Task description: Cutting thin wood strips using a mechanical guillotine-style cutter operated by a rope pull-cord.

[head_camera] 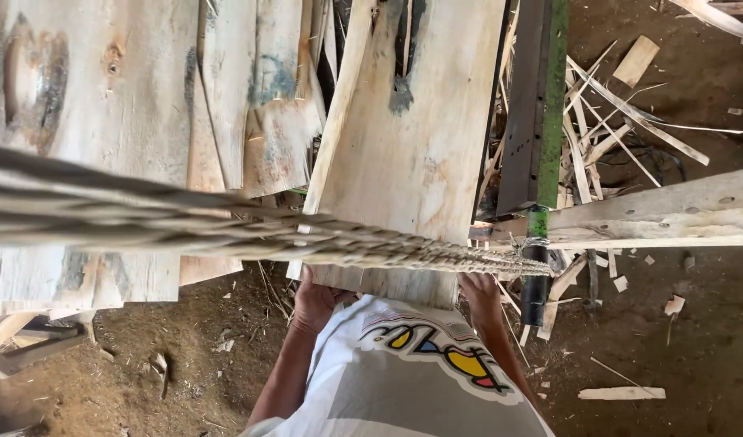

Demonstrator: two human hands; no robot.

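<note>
A pale wooden plank (412, 154) with dark stains runs away from me down the middle of the view. My left hand (315, 303) grips its near left corner from below. My right hand (478, 293) holds the near right corner, fingers curled under the edge. A thick twisted rope (226, 231) crosses in front of the plank's near end, just above both hands, and partly hides them.
The rope is tied to a green and black metal bar (541, 162) right of the plank. More pale boards (104, 97) lie on the left. A wooden beam (671, 214) sticks out on the right above a dirt floor (671, 340) strewn with wood scraps and splinters.
</note>
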